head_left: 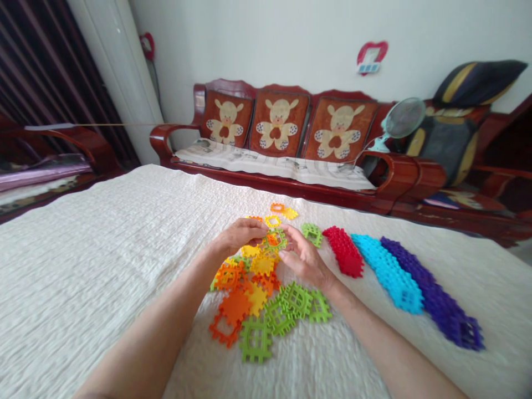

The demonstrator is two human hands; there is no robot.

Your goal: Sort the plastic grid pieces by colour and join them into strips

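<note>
My left hand (245, 233) grips the left edge of a green square interlocking tile (279, 233) with an open frame, its fingers curled. At the tile's right edge, the fingers and thumb of my right hand (305, 257) close on it. Orange shows through the frame; whether that is a piece behind it I cannot tell. Below the hands spreads a loose pile of toothed plastic tiles: a yellow tile (262, 265), a solid orange tile (235, 305), and green window tiles (255, 338) toward me. Beyond my fingertips lie a yellow frame (272, 221) and a small orange frame (277, 207).
On the right lie a red row of tiles (344, 252), a light blue row (388, 271) and a purple row (432, 293). A green tile (311, 235) sits beside the red row. Everything rests on a quilted white cover (103, 244). Behind stands a wooden sofa (249, 174) with a fan (403, 119).
</note>
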